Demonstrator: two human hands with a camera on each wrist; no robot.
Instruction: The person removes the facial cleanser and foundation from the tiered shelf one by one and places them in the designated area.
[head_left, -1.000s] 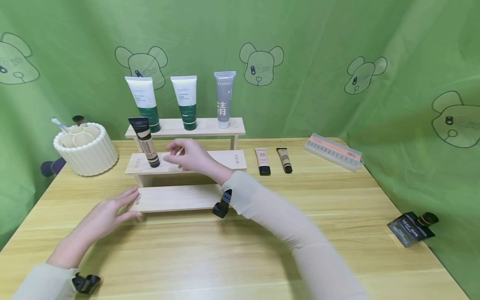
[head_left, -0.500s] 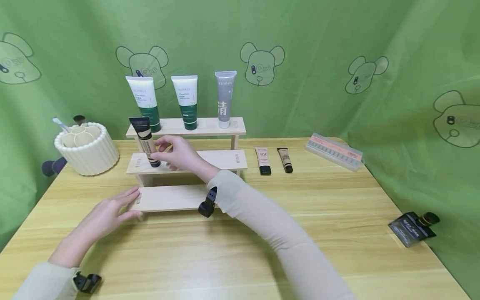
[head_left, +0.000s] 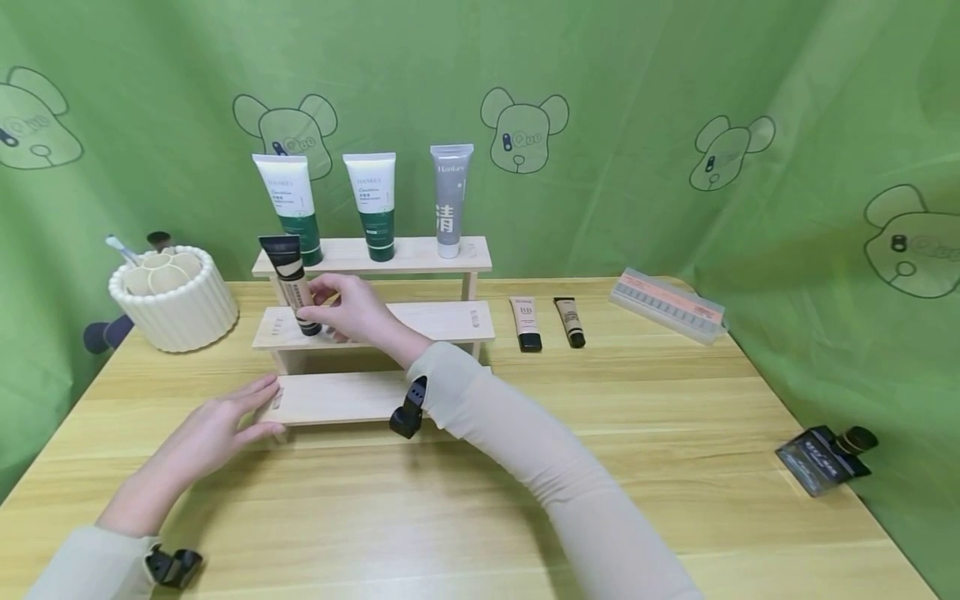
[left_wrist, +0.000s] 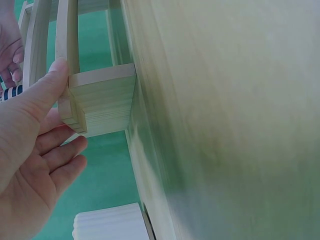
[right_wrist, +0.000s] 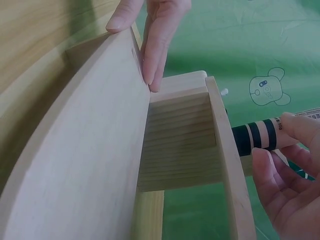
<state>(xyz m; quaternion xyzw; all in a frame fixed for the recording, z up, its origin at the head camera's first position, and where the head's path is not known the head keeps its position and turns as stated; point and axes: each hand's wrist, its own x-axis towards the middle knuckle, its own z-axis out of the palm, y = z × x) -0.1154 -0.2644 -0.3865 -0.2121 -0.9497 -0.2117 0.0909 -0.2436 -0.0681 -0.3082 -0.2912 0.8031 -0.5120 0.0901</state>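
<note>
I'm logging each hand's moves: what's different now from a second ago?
The right hand moved left over the middle shelf and took hold of the black-and-beige tube. The tube still stands there, and the left hand still holds the bottom shelf's end.

- Right sleeve [head_left: 540, 442]: long, pale grey-beige, creased along the forearm, with a cuff.
- Left sleeve [head_left: 93, 567]: matching pale fabric.
- Left wrist camera [head_left: 174, 568] and right wrist camera [head_left: 407, 414]: black, blocky, on black straps.
- Left hand [head_left: 216, 427] and right hand [head_left: 352, 308]: bare.
</note>
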